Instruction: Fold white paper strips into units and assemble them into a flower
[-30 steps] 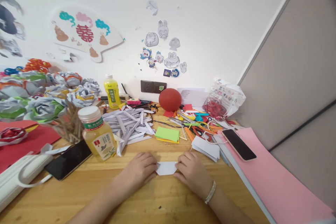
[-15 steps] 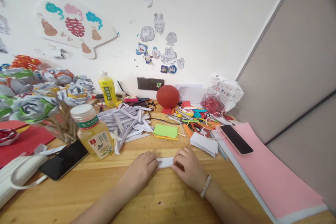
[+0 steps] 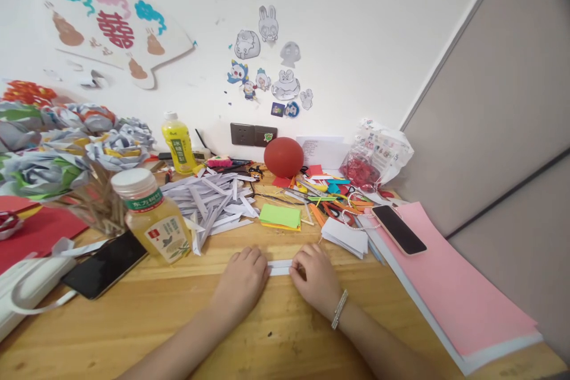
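A narrow folded strip of white paper [image 3: 279, 268] lies on the wooden table [image 3: 200, 320] between my two hands, with a crease line along its length. My left hand [image 3: 244, 278] is closed over the strip's left end, its fingers curled and pressed down. At the right end, my right hand [image 3: 315, 276] pinches the paper between thumb and forefinger; a silvery bracelet circles that wrist. Beyond my hands lie a stack of green and yellow paper slips [image 3: 280, 217] and, to the right, a stack of white paper slips [image 3: 344, 237].
A heap of white paper strips [image 3: 214, 202] stands behind a tea bottle [image 3: 151, 219] on the left. Scissors and coloured scraps surround a red balloon [image 3: 284, 157] at the back. One phone [image 3: 399, 230] rests on pink paper [image 3: 463, 297]; another phone [image 3: 104, 264] is at left.
A lengthwise crease now shows on the paper strip, which looked plainer before. My hands keep nearly the same hold. The whole view has shifted slightly.
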`<state>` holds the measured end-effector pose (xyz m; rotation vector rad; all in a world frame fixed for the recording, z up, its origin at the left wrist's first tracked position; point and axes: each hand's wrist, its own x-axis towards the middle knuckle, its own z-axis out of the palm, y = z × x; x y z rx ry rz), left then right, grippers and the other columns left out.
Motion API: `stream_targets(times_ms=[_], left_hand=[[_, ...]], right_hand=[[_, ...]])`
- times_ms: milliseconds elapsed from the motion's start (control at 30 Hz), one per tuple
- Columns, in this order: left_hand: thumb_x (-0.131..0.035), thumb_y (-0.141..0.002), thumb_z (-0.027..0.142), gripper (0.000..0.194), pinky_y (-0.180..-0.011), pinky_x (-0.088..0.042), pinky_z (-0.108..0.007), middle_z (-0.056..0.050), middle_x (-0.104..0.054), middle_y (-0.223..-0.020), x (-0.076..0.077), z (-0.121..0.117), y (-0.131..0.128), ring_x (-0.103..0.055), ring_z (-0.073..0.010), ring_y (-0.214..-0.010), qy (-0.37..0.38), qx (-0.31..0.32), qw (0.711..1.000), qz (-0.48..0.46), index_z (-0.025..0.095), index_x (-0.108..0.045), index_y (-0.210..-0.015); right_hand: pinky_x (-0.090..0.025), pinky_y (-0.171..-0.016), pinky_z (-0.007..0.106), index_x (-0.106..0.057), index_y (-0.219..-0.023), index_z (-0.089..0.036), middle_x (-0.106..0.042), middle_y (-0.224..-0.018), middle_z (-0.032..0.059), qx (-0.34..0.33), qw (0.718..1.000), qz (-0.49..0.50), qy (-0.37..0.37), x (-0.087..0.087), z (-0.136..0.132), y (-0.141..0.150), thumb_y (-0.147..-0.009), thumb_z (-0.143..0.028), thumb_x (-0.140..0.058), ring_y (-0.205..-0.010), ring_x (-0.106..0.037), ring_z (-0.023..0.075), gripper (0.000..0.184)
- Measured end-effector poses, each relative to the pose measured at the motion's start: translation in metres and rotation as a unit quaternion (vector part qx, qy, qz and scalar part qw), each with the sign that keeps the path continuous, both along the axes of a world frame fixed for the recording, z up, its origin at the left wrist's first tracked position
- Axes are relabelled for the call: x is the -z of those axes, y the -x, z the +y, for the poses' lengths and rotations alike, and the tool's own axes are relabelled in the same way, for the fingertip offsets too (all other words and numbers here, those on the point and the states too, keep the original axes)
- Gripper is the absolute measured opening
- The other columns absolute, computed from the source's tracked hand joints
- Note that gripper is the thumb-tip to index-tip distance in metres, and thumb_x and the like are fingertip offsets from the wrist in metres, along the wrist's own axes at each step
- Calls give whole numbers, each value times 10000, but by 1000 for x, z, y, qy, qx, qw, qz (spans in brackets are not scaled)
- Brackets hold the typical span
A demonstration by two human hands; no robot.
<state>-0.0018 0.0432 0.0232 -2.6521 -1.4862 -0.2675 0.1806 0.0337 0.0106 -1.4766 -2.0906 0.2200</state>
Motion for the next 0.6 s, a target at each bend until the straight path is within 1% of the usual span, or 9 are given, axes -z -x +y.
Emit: stream_targets(times_ms=[100,167,233,267,333,400,467,533,600], left_hand=[[-439,-875,176,177,-730,-426,-375,-89,-616,-871,-1,-1,-2,-555,-244,-846,5,-18,1000,-1,137,-607,-836],[-446,-874,179,170,-721,-423,-372,-90,-612,-878,-2,-3,-1,-551,-244,-841,-4,-22,1000,-4,136,-607,-840],[-461,-875,176,153,-710,-418,-357,-77,-606,-869,-3,-5,2,-543,-229,-820,-17,-5,1000,-5,149,-608,-841],[-476,-873,175,137,-706,-414,-347,-65,-603,-862,-3,-7,4,-538,-219,-808,-26,16,1000,-3,161,-610,-854],[-517,-862,175,109,-696,-405,-331,-42,-602,-840,-2,-11,8,-527,-204,-786,-49,69,996,6,187,-617,-904],[-552,-846,176,132,-681,-396,-325,-30,-604,-807,-1,-14,11,-519,-199,-762,-78,101,992,17,198,-621,-956],[-558,-842,167,153,-672,-391,-326,-30,-608,-791,2,-16,12,-517,-197,-749,-93,103,990,24,193,-626,-977],[-541,-848,156,164,-677,-391,-331,-36,-615,-797,3,-17,12,-521,-200,-756,-95,105,989,30,188,-633,-979],[-516,-855,156,190,-685,-395,-339,-45,-620,-805,2,-18,13,-527,-207,-770,-91,110,989,36,188,-635,-1000]], right_hand=[[-328,-699,280,-512,-679,-183,-545,-760,4,10,1000,-6,6,0,-1,0,-741,-119,-585,-785,-457,171,115],[-330,-700,280,-517,-701,-183,-548,-768,3,9,1000,-3,10,0,0,-1,-740,-118,-591,-788,-460,172,106],[-332,-697,278,-523,-725,-183,-552,-773,0,-2,1000,-1,9,-1,1,-3,-743,-117,-601,-787,-461,169,104],[-332,-698,277,-527,-736,-184,-554,-779,-2,-12,1000,-3,4,-1,2,-3,-745,-112,-604,-787,-461,167,105],[-331,-702,273,-546,-766,-190,-557,-797,-4,-38,999,-15,-15,1,3,-4,-756,-97,-600,-791,-460,161,108],[-329,-692,268,-575,-794,-202,-554,-804,-3,-68,996,-37,-45,4,3,-3,-784,-98,-586,-788,-458,156,105],[-324,-665,263,-593,-779,-200,-538,-765,0,-85,992,-60,-75,7,3,0,-825,-166,-584,-753,-453,151,58],[-316,-644,267,-599,-755,-193,-520,-719,1,-100,986,-80,-107,8,2,1,-859,-261,-570,-715,-441,148,128],[-301,-638,277,-613,-764,-200,-519,-708,4,-128,975,-107,-145,6,2,-1,-884,-304,-536,-703,-425,150,176]])
